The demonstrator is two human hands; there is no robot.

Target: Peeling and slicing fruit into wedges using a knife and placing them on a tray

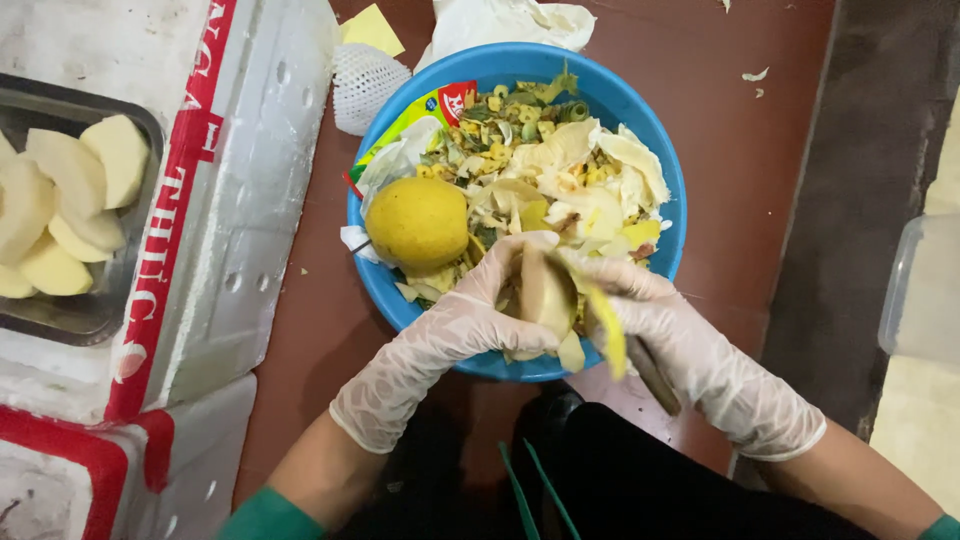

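1. Here, the left hand (455, 330) is closed round a half-peeled fruit (545, 295), fingers curled over its top; its long axis runs roughly upright, away from the body.
2. Touching the fruit's right side, the right hand (690, 350) grips a peeler (655, 375), a yellow peel strip (608, 335) hanging between the hands.
3. Just beyond both hands, a whole yellow fruit (418, 223) sits on scraps in the blue bowl (655, 130).
4. Far off to the left, peeled pieces (65, 205) lie in a metal tray (60, 320).
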